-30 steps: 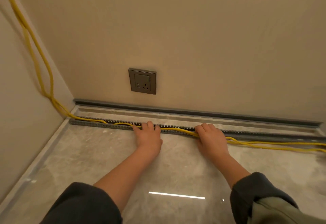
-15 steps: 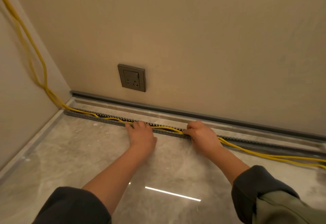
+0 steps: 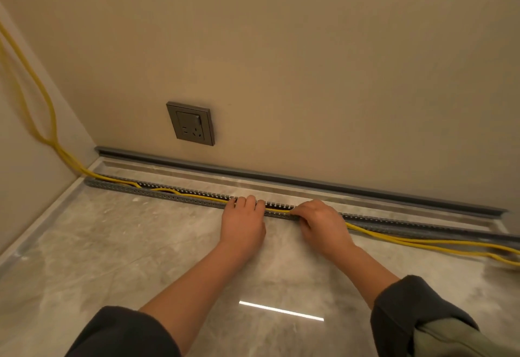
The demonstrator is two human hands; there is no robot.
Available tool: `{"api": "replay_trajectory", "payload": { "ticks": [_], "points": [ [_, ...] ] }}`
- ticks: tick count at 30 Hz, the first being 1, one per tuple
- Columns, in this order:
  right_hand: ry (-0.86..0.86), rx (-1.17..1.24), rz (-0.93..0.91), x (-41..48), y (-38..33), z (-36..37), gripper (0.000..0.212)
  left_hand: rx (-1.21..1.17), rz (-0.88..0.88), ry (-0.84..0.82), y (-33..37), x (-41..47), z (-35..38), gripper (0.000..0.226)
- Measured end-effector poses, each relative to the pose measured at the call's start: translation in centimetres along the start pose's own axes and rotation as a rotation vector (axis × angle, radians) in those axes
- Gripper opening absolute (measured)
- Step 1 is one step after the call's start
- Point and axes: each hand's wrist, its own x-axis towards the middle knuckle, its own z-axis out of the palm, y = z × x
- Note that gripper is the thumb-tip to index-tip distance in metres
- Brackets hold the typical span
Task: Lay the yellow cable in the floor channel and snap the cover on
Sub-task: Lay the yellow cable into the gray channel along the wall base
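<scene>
The springy yellow cable (image 3: 408, 241) is pinched by the right hand (image 3: 320, 223) at the floor channel (image 3: 157, 193); the left hand (image 3: 244, 223) presses flat, fingers (image 3: 249, 202) loose. Best gripped just beside the seated stretch.

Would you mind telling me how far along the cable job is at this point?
Done: from the corner up to the hands, the yellow cable lies in the floor channel. In hand: the left hand and right hand press the cable in at mid-channel. Left: right of the hands the cable lies loose on the floor, outside the channel, and no cover is on; a grey strip lies along the wall.
</scene>
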Motion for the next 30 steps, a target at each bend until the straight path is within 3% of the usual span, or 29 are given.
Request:
{"api": "replay_trajectory", "payload": {
  "ticks": [5, 9, 16, 20, 23, 30],
  "points": [
    [0.165, -0.024, 0.152, -3.3, 3.0, -1.7, 0.015, 0.045, -0.012, -0.035, 0.7, -0.7, 0.5, 0.05],
    [0.139, 0.016, 0.271, -4.3, 3.2, -2.0, 0.015, 0.111, -0.061, -0.108, 2.1, 0.1, -0.4, 0.052],
    [0.03, -0.032, 0.265, -3.9, 3.4, -2.2, 0.025, -0.088, 0.265, -0.006, 7.9, 0.1, -0.3, 0.061],
    [-0.019, 0.048, 0.257, -4.1, 4.1, -2.2, 0.032, -0.067, 0.216, -0.006, 9.3, -0.2, 0.7, 0.064],
    [0.08, 0.041, 0.287, -5.4, 5.0, -2.3, 0.041, -0.021, 0.164, 0.004, 9.9, -0.4, 1.0, 0.064],
    [0.21, -0.157, 0.278, -8.3, 7.9, -2.5, 0.015, -0.005, 0.083, 0.011, 13.3, 0.2, 1.3, 0.068]
  ]
}}
